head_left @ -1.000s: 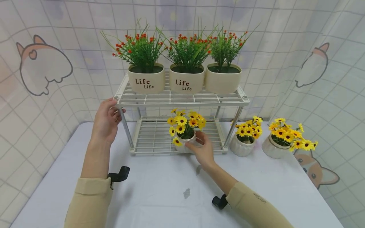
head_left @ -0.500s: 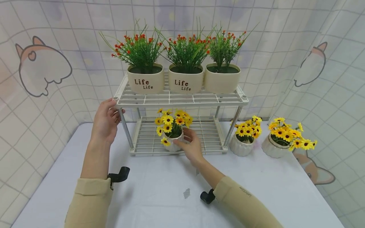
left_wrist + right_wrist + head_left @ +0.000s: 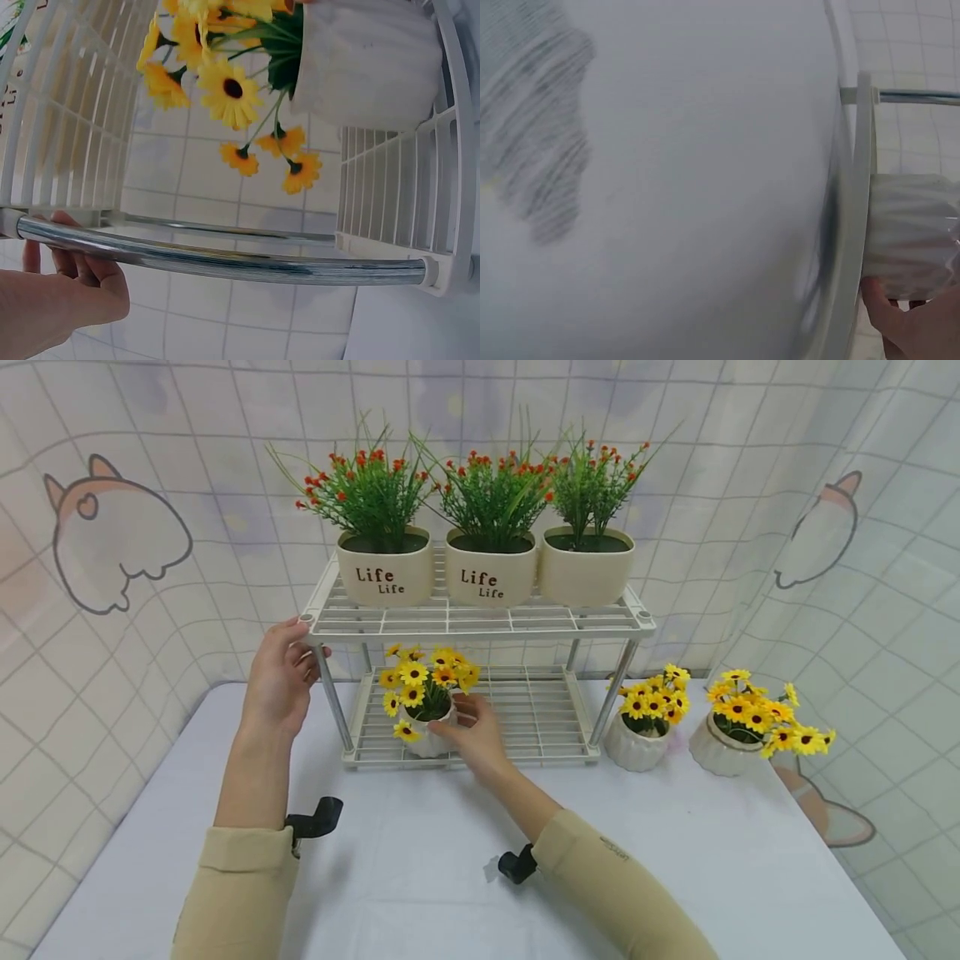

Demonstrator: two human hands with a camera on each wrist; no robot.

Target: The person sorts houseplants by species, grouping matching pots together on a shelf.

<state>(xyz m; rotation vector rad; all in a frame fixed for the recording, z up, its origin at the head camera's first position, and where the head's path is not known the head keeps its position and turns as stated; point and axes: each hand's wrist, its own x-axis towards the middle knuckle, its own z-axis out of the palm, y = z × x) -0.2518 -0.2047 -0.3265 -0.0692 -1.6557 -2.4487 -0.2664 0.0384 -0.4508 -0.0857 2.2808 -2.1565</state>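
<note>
My right hand (image 3: 482,742) grips a ribbed white pot (image 3: 426,742) of yellow artificial flowers (image 3: 431,675) from its right side. The pot is upright on the lower shelf (image 3: 528,718) of a white wire rack (image 3: 480,636), left of the middle. In the right wrist view, the thumb and fingertips of that hand (image 3: 922,330) press against the pot wall (image 3: 911,232). At the rack's upper left front corner, my left hand (image 3: 277,685) holds on. The left wrist view has its fingers curled behind the metal post (image 3: 225,259).
Three cream planters (image 3: 491,572) with red-flowered greenery line the top shelf. Right of the rack, two more white pots of yellow flowers stand on the white table: a nearer pot (image 3: 637,747) by the post and a farther one (image 3: 723,752). A tiled-pattern curtain (image 3: 247,510) hangs behind.
The right hand has moved the flower pot leftward along the lower shelf, from about the middle to left of it. The left hand has stayed on the rack corner.
</note>
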